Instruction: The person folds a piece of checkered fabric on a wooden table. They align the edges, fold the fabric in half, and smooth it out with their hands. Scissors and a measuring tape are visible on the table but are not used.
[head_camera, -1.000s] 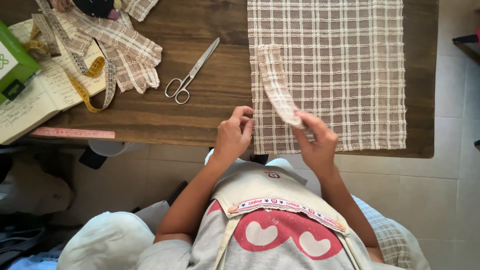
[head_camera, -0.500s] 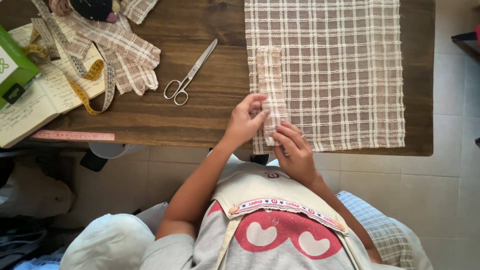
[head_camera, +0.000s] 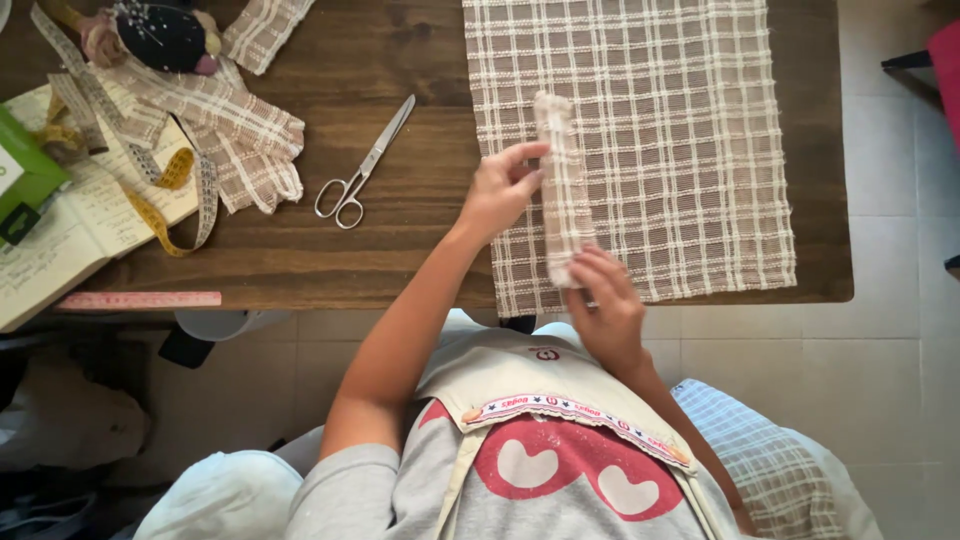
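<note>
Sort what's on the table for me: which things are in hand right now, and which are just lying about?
In hand: narrow plaid fabric strip, touched by left hand and right hand; large plaid cloth beneath it.

Lying about: scissors, tape measure, plaid scraps, pincushion, open notebook, pink ruler.

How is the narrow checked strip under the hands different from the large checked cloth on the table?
The narrow strip is long and slim, while the large cloth is wide and covers much of that end of the table. The strip lies on top of the cloth. The left hand and the right hand touch the strip; the cloth lies flat beneath. Both have the same brown and cream check.
</note>
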